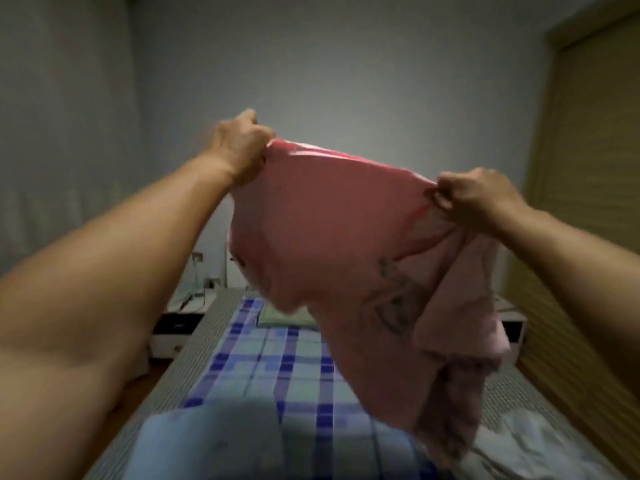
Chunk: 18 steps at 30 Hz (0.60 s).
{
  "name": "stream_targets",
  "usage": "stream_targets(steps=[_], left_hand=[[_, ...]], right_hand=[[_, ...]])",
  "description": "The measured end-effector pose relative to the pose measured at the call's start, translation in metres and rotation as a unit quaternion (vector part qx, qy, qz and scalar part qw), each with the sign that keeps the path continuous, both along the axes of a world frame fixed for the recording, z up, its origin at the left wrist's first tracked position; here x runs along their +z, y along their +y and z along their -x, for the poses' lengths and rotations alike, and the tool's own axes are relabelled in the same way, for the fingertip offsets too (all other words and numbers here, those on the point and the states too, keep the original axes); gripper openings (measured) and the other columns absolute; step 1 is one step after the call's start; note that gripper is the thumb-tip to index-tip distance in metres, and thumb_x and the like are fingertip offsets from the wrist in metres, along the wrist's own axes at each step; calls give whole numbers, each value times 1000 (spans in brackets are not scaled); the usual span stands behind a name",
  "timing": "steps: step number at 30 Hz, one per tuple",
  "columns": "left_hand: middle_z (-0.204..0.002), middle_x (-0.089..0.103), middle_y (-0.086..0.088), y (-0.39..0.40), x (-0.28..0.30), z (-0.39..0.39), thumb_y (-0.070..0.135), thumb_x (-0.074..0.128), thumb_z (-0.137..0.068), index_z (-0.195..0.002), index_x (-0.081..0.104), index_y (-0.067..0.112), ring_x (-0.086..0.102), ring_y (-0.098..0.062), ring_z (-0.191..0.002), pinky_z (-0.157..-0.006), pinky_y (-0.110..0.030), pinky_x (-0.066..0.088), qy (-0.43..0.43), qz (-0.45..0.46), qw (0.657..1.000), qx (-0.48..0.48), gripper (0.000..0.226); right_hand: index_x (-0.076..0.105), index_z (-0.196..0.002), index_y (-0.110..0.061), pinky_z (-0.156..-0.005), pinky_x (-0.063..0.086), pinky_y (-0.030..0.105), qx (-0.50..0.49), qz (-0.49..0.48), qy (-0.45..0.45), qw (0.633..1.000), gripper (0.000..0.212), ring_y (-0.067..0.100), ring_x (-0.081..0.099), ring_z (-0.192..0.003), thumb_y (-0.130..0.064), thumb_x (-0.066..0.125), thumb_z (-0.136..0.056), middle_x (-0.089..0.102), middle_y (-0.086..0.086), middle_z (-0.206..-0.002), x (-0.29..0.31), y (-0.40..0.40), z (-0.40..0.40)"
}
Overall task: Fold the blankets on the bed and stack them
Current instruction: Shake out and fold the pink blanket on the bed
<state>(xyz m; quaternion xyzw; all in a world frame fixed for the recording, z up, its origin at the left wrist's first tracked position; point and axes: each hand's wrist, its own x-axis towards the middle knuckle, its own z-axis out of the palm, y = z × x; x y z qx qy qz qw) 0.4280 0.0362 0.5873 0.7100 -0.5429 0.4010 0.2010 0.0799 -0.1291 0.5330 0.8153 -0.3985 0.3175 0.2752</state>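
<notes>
A pink blanket (332, 237) with a dark printed pattern hangs in the air above the bed, stretched between both hands. My left hand (239, 147) grips its upper left corner, raised high. My right hand (474, 195) pinches the upper right edge, a little lower. The blanket's lower part droops and bunches toward the right, over the bed. Below it lies a blue and white checked sheet (270, 372) on the bed. A light blue blanket (207, 445) lies at the near end of the bed, and a white one (540, 441) at the near right.
A small greenish pillow (277, 318) lies at the far end of the bed. A white bedside cabinet (176, 327) stands left of the bed, another white unit (512, 323) on the right. A wooden wardrobe (588, 168) fills the right wall.
</notes>
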Motion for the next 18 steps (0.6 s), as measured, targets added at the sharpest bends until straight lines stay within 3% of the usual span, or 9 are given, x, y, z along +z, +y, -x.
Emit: stream_targets(steps=[4, 6, 8, 10, 13, 16, 18], left_hand=[[-94, 56, -14, 36, 1, -33, 22, 59, -84, -94, 70, 16, 62, -43, -82, -64, -33, 39, -76, 17, 997, 17, 16], [-93, 58, -13, 46, -33, -57, 25, 61, -84, -94, 69, 18, 64, -40, -80, -62, -32, 41, -87, -26, 996, 8, 14], [-92, 58, -9, 55, -78, -82, 25, 62, -86, -95, 68, 19, 64, -36, -77, -59, -32, 41, -85, -83, 993, 1, 13], [-90, 59, -6, 69, -134, -106, 25, 62, -85, -96, 68, 21, 64, -34, -74, -56, -30, 39, -77, -130, 988, -2, 13], [-85, 60, -2, 104, -242, -129, 26, 71, -74, -91, 68, 23, 63, -28, -67, -50, -26, 38, -74, -213, 974, -11, 17], [-76, 56, 0, 154, -381, -125, 27, 72, -63, -80, 62, 23, 60, -25, -60, -45, -26, 38, -38, -309, 949, -43, 20], [-66, 54, -2, 200, -478, -103, 27, 68, -58, -75, 57, 23, 57, -26, -50, -40, -28, 40, 27, -387, 920, -58, 20]], right_hand=[[60, -87, -17, -58, 37, 35, 54, 117, 10, 992, 43, 44, 63, -69, -56, 44, -95, 64, 25, -79, 24, 7, -20], [60, -81, -16, -53, 39, 34, 96, 154, 47, 982, 47, 42, 62, -57, -55, 36, -92, 65, 20, -69, 6, 8, -42], [62, -79, -14, -47, 42, 32, 136, 161, 98, 973, 37, 38, 60, -46, -46, 46, -91, 64, 16, -63, -29, 8, -63], [60, -88, -17, -44, 42, 30, 142, 136, 155, 968, 25, 35, 60, -44, -42, 60, -91, 65, 11, -62, -81, 4, -82], [51, -92, -21, -38, 37, 30, 182, 70, 199, 960, 25, 31, 55, -39, -41, 65, -87, 60, 7, -56, -187, 7, -92], [46, -91, -21, -36, 40, 32, 271, -30, 231, 934, 19, 27, 49, -38, -38, 54, -85, 52, 4, -55, -317, 39, -89], [50, -84, -24, -42, 42, 30, 288, -159, 286, 900, 22, 24, 51, -39, -46, 55, -83, 51, -1, -52, -410, 76, -78]])
